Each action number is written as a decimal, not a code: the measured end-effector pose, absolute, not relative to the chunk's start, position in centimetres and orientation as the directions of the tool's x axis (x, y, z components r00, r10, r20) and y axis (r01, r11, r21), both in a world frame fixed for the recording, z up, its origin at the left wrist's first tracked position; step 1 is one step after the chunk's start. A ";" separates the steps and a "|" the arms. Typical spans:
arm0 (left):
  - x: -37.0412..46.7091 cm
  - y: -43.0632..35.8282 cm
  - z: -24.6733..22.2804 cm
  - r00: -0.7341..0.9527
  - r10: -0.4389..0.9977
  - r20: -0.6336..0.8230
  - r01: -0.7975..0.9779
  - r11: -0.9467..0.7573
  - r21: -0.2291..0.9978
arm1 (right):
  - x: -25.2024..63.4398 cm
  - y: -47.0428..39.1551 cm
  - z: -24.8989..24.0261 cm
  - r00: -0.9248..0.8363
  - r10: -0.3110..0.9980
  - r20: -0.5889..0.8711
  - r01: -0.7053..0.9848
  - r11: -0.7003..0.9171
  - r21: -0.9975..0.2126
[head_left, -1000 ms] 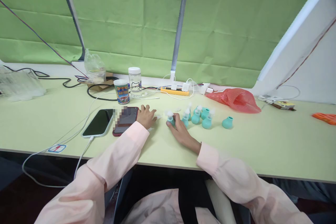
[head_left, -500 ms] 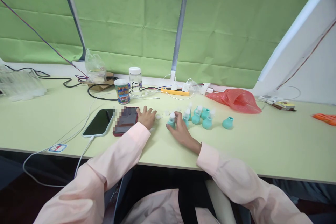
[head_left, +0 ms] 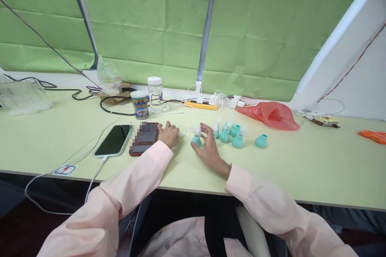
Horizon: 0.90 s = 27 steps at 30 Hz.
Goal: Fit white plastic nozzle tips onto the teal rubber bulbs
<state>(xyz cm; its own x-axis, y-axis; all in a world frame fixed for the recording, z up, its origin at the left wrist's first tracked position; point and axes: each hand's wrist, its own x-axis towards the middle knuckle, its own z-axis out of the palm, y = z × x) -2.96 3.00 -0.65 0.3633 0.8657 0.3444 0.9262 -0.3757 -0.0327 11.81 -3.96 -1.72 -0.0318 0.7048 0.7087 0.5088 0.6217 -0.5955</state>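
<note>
A teal squeeze bulb with a clear tip (head_left: 196, 140), like a nasal aspirator, stands upright on the table. My right hand (head_left: 210, 150) is around its right and near sides, with thumb and fingers spread apart. Beyond that hand several more teal bulbs (head_left: 237, 140) stand in a cluster, most with clear tips. One bulb without a tip (head_left: 261, 141) sits apart on the right. My left hand (head_left: 169, 135) rests low beside the red-edged phone (head_left: 144, 139), its fingers curled together. Small clear pieces (head_left: 181, 133) lie by its fingertips; what it pinches is hidden.
A second phone (head_left: 113, 140) with a white cable lies at left. Behind stand a printed cup (head_left: 140, 105) and a lidded clear jar (head_left: 155, 94). A yellow power strip (head_left: 200, 105), a red plastic bag (head_left: 268, 114) and an orange item (head_left: 372, 136) are farther back and right.
My right hand's fingers have opened away from the teal bulb, which stays in place. My left hand's spread fingers have drawn together over the same spot.
</note>
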 end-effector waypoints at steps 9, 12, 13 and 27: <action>-2.9 3.4 -1.3 0.365 0.877 0.313 0.928 -0.369 -0.051 | 11.8 -4.3 -1.6 -0.070 0.640 0.765 0.571 0.655 -0.495; -2.9 3.3 -1.0 0.373 0.877 0.304 0.924 -0.381 -0.036 | 11.7 -4.3 -1.5 -0.070 0.636 0.769 0.581 0.653 -0.487; -2.9 3.2 -0.9 0.374 0.874 0.309 0.923 -0.385 -0.027 | 11.7 -4.4 -1.5 -0.070 0.635 0.769 0.584 0.651 -0.484; -3.2 4.5 -1.5 0.483 0.817 0.314 0.805 -0.556 0.209 | 11.7 -4.5 -1.3 -0.078 0.628 0.774 0.614 0.642 -0.459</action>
